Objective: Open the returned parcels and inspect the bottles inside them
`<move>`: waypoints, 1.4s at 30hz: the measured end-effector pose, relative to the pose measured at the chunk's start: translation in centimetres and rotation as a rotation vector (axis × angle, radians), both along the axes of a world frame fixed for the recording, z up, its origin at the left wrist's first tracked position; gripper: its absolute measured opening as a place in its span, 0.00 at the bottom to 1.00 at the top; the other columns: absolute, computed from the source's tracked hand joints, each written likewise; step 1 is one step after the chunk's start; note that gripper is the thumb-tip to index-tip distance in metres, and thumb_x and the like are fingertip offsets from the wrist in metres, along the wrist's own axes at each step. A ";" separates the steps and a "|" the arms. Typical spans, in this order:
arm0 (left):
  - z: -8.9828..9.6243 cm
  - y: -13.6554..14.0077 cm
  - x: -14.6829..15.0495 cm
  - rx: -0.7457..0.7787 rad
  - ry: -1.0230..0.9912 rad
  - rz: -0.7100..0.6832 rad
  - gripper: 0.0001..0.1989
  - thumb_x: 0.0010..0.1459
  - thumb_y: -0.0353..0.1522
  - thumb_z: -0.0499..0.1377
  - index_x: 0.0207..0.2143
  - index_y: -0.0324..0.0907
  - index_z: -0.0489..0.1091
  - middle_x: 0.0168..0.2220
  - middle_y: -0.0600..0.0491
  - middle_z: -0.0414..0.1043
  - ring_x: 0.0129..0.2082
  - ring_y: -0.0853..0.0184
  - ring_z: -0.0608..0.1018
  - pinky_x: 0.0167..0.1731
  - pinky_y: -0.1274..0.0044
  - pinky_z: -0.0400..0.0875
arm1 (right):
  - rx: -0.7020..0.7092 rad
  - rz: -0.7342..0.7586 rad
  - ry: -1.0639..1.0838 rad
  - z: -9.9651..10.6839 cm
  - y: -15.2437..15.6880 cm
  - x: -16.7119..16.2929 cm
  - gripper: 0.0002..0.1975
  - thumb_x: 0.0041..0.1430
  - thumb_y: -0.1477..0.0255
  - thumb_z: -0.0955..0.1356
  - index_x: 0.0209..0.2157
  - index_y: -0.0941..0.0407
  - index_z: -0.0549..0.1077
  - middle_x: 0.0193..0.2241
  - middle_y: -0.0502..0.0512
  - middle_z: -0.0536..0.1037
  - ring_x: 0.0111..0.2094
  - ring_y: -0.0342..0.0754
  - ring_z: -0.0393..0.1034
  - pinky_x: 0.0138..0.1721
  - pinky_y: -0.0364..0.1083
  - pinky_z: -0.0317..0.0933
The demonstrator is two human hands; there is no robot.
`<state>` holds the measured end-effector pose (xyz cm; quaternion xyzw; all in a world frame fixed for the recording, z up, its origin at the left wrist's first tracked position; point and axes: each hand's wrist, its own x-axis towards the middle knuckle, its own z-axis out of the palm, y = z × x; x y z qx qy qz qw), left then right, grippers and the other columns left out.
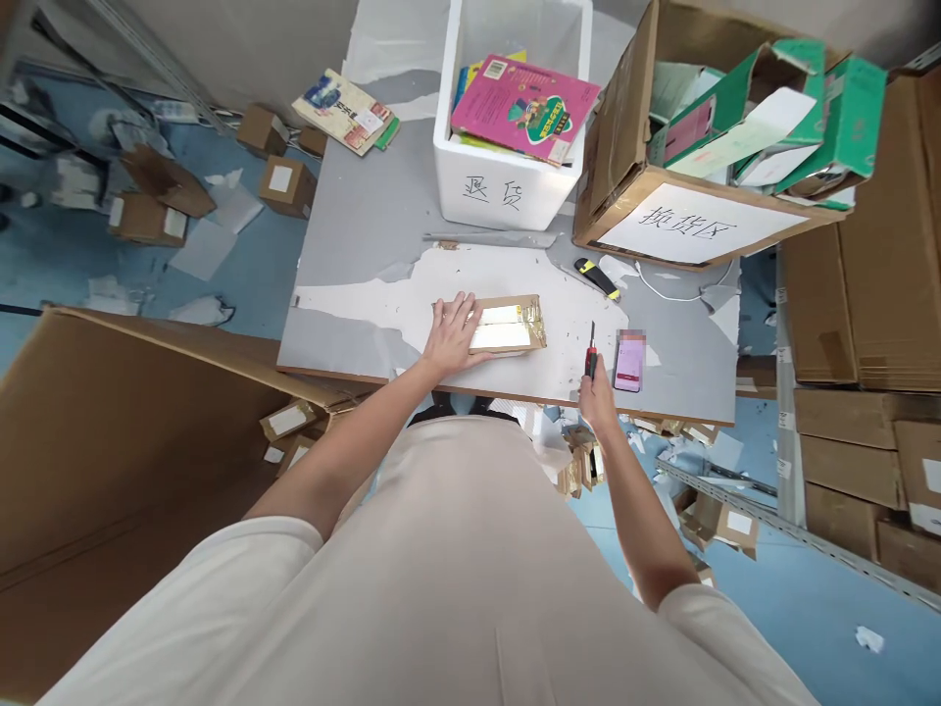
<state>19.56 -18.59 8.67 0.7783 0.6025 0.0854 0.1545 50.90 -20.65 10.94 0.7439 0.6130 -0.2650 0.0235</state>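
Note:
A small brown cardboard box (507, 325) with white labels and shiny tape at its right end lies on the worn table (338, 245). My left hand (452, 338) rests flat on the box's left end, fingers spread. Held in my right hand (597, 397) is a red and black utility knife (591, 355), its blade pointing away from me, to the right of the box. Beside that hand lies a phone (629, 361) with a lit screen. Farther back sits a black and yellow box cutter (597, 278).
At the back stand a white foam box (474, 191) with books and a carton (610, 196) of green boxes. Several books (345, 110) lie at the table's left corner. A large open carton (147, 441) is at left; stacked cartons (845, 431) stand at right. Boxes and paper litter the floor.

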 end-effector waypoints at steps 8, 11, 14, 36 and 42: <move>-2.2 -3.0 1.6 0.049 -0.024 -0.009 0.20 0.66 0.29 0.44 0.55 0.44 0.68 0.53 0.43 0.71 0.55 0.58 0.70 0.56 0.61 0.61 | -0.042 0.129 -0.179 -8.2 4.1 -2.0 0.33 0.61 0.71 0.60 0.66 0.65 0.52 0.44 0.67 0.67 0.42 0.54 0.66 0.44 0.50 0.61; -3.0 -3.8 2.3 0.072 -0.035 0.017 0.20 0.66 0.27 0.44 0.54 0.43 0.69 0.51 0.43 0.73 0.54 0.58 0.71 0.54 0.62 0.64 | -0.005 0.205 -0.181 -7.7 4.5 -1.4 0.32 0.61 0.68 0.62 0.64 0.64 0.55 0.49 0.71 0.66 0.49 0.58 0.63 0.46 0.52 0.61; -3.4 -4.4 2.8 0.081 -0.059 0.034 0.20 0.66 0.27 0.44 0.54 0.41 0.69 0.52 0.43 0.73 0.55 0.58 0.71 0.55 0.62 0.64 | 0.224 0.307 -0.108 -4.7 6.1 -2.2 0.30 0.65 0.64 0.59 0.65 0.63 0.55 0.57 0.74 0.61 0.57 0.60 0.56 0.53 0.56 0.57; -1.9 -4.2 2.2 0.056 -0.098 0.058 0.22 0.63 0.34 0.51 0.59 0.40 0.64 0.59 0.37 0.64 0.60 0.53 0.66 0.57 0.58 0.63 | 0.161 0.643 0.066 -0.3 17.6 -12.1 0.24 0.68 0.65 0.56 0.60 0.62 0.63 0.57 0.70 0.66 0.56 0.56 0.61 0.54 0.53 0.57; 1.7 -0.3 -3.0 -0.060 0.033 -0.023 0.61 0.39 0.52 0.68 0.68 0.34 0.46 0.68 0.31 0.45 0.68 0.41 0.49 0.63 0.54 0.46 | 0.346 0.984 0.085 0.8 11.9 -9.2 0.27 0.65 0.78 0.56 0.65 0.55 0.58 0.64 0.64 0.56 0.66 0.55 0.46 0.64 0.63 0.40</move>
